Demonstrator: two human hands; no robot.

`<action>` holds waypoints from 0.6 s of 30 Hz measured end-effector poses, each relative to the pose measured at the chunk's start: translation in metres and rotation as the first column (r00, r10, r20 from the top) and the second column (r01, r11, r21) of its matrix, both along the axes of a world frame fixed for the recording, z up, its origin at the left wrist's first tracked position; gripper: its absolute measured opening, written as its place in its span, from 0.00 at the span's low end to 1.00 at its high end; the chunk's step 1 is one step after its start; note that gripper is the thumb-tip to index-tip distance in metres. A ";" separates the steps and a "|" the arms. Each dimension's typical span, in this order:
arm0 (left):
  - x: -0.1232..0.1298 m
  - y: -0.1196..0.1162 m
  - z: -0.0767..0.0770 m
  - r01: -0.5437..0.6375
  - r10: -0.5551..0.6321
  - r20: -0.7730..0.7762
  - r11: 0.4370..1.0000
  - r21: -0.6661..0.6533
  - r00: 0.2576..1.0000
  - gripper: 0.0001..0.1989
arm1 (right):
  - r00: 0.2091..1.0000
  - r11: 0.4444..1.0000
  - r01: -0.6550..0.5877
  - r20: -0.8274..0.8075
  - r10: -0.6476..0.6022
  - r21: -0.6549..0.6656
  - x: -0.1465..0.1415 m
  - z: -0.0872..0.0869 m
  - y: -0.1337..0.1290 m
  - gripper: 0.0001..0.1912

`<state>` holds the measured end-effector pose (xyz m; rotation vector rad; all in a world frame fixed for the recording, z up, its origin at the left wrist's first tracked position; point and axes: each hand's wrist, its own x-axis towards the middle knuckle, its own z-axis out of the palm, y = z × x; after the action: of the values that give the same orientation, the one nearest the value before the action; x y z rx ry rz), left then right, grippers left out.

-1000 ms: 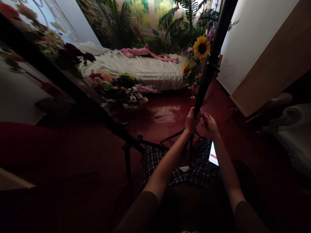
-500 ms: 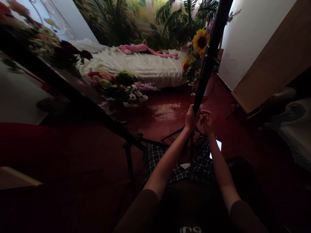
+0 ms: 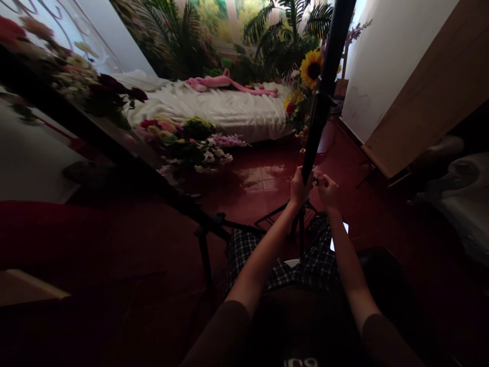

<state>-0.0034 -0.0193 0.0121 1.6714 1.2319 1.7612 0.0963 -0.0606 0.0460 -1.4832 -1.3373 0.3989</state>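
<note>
My left hand (image 3: pixel 300 186) is wrapped round a black pole (image 3: pixel 321 107) that rises from a stand with spread legs between my knees. Just right of the pole, my right hand (image 3: pixel 327 190) is closed in a pinch at a small dark knob (image 3: pixel 315 180) on the pole's side. A lit phone (image 3: pixel 339 237) lies on my right thigh, partly hidden by my right forearm. Checked cloth (image 3: pixel 244 250) covers my legs.
A second black pole (image 3: pixel 153 178) slants across the left. Flowers (image 3: pixel 191 137) stand before a white-draped couch (image 3: pixel 237 109) bearing a pink toy (image 3: pixel 214 81). A sunflower (image 3: pixel 311 69) is behind the pole; a wooden board (image 3: pixel 416 92) leans at right.
My right hand's fingers, spread beside the pole before, have closed at the knob. The upright pole leans slightly farther left in view, and the camera view has shifted a little.
</note>
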 end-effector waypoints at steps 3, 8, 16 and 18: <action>0.000 0.000 -0.001 0.019 -0.019 0.007 1.000 -0.022 1.000 0.14 | 0.998 0.999 -0.016 -0.061 0.014 -0.038 0.000 0.005 0.003 0.32; 0.000 -0.005 0.007 0.087 -0.083 0.055 0.994 -0.071 0.995 0.16 | 0.981 0.998 -0.048 -0.190 0.041 -0.033 -0.002 0.002 0.007 0.32; -0.070 -0.076 -0.037 0.261 -0.248 0.081 0.892 -0.368 0.965 0.20 | 0.973 1.000 -0.026 -0.228 0.024 -0.007 -0.006 -0.005 0.012 0.30; -0.111 -0.099 -0.061 0.126 -0.147 -0.011 0.881 -0.457 0.989 0.19 | 0.976 1.000 -0.010 -0.218 0.008 -0.008 -0.007 -0.005 0.011 0.30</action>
<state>-0.1141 -0.1187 -0.0488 1.4809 1.3797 1.2315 0.0897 -0.0497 0.0410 -1.3983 -1.1693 0.5577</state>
